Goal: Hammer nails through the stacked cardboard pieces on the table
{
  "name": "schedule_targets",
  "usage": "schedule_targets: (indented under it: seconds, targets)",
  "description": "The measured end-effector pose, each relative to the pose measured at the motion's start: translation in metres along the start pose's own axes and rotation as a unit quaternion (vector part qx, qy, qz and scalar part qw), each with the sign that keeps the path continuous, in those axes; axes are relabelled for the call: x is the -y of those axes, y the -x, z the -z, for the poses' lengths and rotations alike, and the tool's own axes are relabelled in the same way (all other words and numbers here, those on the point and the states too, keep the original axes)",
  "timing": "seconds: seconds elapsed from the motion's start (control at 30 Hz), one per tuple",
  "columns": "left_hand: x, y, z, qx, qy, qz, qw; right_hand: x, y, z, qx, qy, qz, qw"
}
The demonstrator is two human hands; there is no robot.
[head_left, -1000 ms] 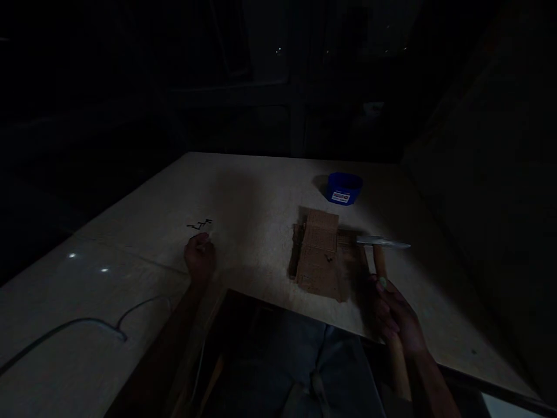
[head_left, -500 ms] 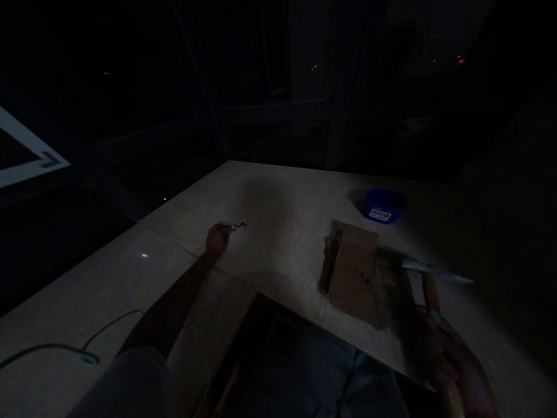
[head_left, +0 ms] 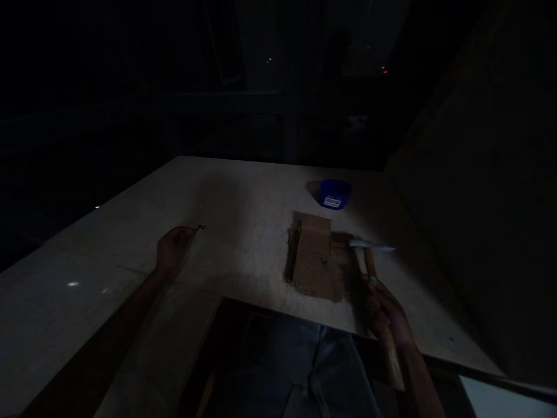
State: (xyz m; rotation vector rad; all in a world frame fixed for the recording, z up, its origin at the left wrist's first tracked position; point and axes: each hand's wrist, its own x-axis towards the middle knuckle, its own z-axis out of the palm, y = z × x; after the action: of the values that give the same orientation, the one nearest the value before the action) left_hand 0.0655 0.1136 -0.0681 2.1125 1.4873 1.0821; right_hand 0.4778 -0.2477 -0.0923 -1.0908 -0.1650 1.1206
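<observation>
My right hand (head_left: 387, 310) is wrapped around the wooden handle of a hammer (head_left: 372, 246), its metal head raised at the right of the cardboard. On the table, a brown piece of cardboard (head_left: 314, 264) lies folded, with a small dark mark or piece on its surface. My left hand (head_left: 173, 248) rests on the tabletop well to the left, thumb and fingers pinched at the edge of a few small dark nails (head_left: 201, 227). The dim light blurs exactly what sits between those fingertips.
A blue plastic tub (head_left: 335, 194) with a white label stands behind the cardboard. The pale table (head_left: 256, 232) ends at a front edge above my lap. A dark wall or panel (head_left: 474, 232) rises along the right side.
The view has swung to the right. My left fingers have closed in on the nails, and fewer of them show. The hammer is still in my right hand.
</observation>
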Motion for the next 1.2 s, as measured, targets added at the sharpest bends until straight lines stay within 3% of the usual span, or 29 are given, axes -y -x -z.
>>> schedule_targets:
  seconds: [0.13,0.27,0.33,0.43,0.57,0.7,0.87,1.2]
  targets:
    - [-0.079,0.009,-0.026,0.073,0.061,-0.002,0.995,-0.002,-0.003,0.0,0.009,-0.04,0.008,0.999]
    - [-0.162,0.032,-0.077,0.199,0.202,-0.032,0.958,-0.003,-0.004,0.001,0.014,-0.053,0.02,0.998]
    - [-0.192,0.043,-0.104,0.255,0.244,-0.096,0.931,-0.004,-0.004,0.001,0.014,-0.053,0.023,0.998]
    - [-0.217,0.054,-0.137,0.301,0.264,-0.188,0.897,-0.006,-0.005,0.001,0.005,-0.052,0.026,0.998]
    - [-0.228,0.062,-0.161,0.348,0.265,-0.246,0.865,-0.006,-0.005,-0.002,0.005,-0.069,0.029,0.997]
    - [-0.223,0.068,-0.174,0.397,0.244,-0.231,0.854,-0.006,-0.004,-0.004,0.016,-0.083,0.027,0.996]
    - [-0.211,0.075,-0.186,0.389,0.228,-0.231,0.862,-0.005,-0.002,-0.005,0.008,-0.08,0.024,0.996]
    - [-0.209,0.078,-0.194,0.379,0.23,-0.328,0.834,-0.002,-0.001,-0.008,0.007,-0.068,0.027,0.997]
